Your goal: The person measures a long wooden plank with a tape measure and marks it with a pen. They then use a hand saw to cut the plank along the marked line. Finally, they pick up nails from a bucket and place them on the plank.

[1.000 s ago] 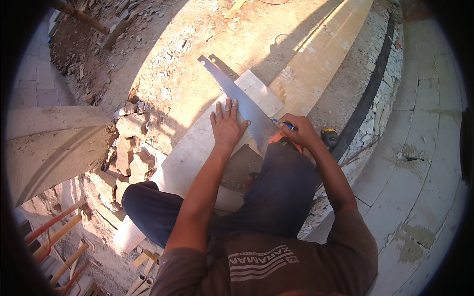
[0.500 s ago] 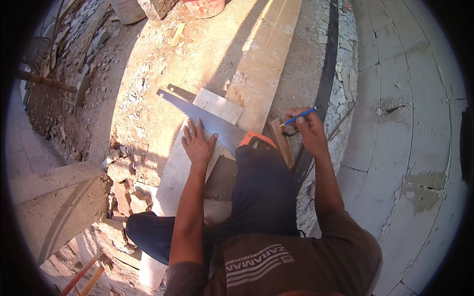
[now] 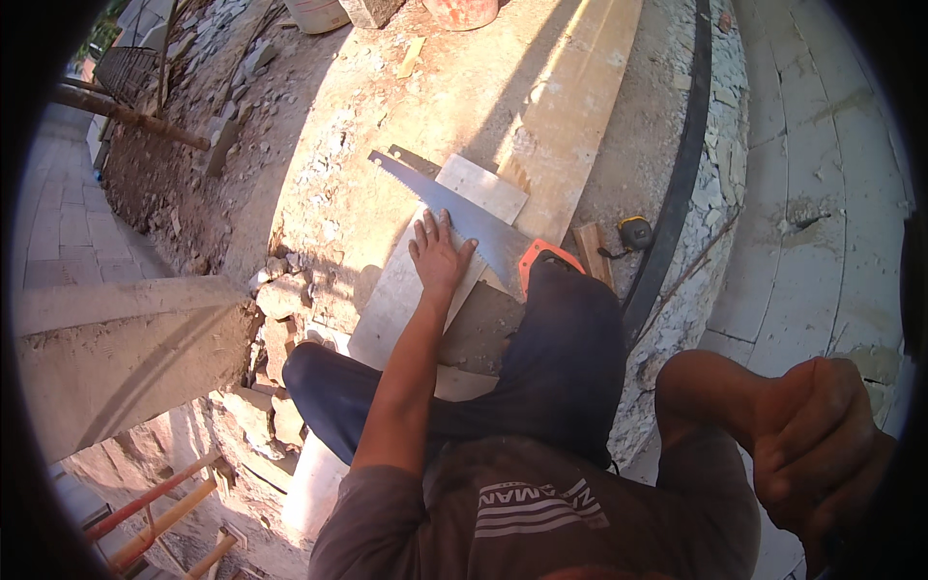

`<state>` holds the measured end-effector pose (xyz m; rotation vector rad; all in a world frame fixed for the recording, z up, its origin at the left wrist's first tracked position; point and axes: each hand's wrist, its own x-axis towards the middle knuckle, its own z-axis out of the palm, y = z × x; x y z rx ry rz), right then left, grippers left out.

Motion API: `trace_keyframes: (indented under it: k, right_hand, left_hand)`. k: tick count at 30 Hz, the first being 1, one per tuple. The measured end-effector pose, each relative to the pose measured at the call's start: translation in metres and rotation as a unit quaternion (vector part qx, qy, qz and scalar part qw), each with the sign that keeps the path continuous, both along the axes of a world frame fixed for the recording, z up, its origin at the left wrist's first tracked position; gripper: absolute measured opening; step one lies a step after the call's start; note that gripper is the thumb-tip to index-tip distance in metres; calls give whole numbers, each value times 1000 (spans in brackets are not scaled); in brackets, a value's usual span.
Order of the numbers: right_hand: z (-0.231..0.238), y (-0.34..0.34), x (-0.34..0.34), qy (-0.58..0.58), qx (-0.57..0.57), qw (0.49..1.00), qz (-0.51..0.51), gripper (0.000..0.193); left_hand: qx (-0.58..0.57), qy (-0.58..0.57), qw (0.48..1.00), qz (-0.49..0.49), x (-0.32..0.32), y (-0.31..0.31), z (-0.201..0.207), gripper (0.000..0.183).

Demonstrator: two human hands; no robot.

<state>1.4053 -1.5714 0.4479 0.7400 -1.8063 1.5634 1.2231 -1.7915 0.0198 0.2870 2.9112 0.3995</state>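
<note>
My left hand lies flat with spread fingers on a long pale board, its fingertips by the toothed edge of a handsaw. The handsaw rests across the board, its orange-and-black handle against my bent knee. Under the blade, a short pale board piece sticks out on the far side. My right hand is raised close to the camera at the lower right, fingers curled closed; whatever they hold is hidden. No pencil shows.
A tape measure lies beside a small wooden block right of the saw handle. A long plank and a dark strip run away from me. Block wall stands at right, a concrete beam at left, rubble between.
My right hand has left the wooden block and risen toward the camera; the blue pencil it held has gone from sight. My left hand stays on the board. The view has shifted left.
</note>
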Motion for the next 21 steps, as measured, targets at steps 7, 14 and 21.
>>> trace_keyframes:
  k: [7, 14, 21]
  right_hand:
    - [20, 19, 5, -64, 40, 980, 186, 35]
    - [10, 1, 31, 24, -15, 998, 56, 39]
    - [-36, -15, -15, -85, -124, 972, 183, 36]
  left_hand:
    - [8, 1, 1000, 0, -1, 0, -4, 87]
    - [21, 17, 1000, 2, 2, -1, -8, 85]
    - [-6, 2, 1000, -5, 0, -2, -5, 86]
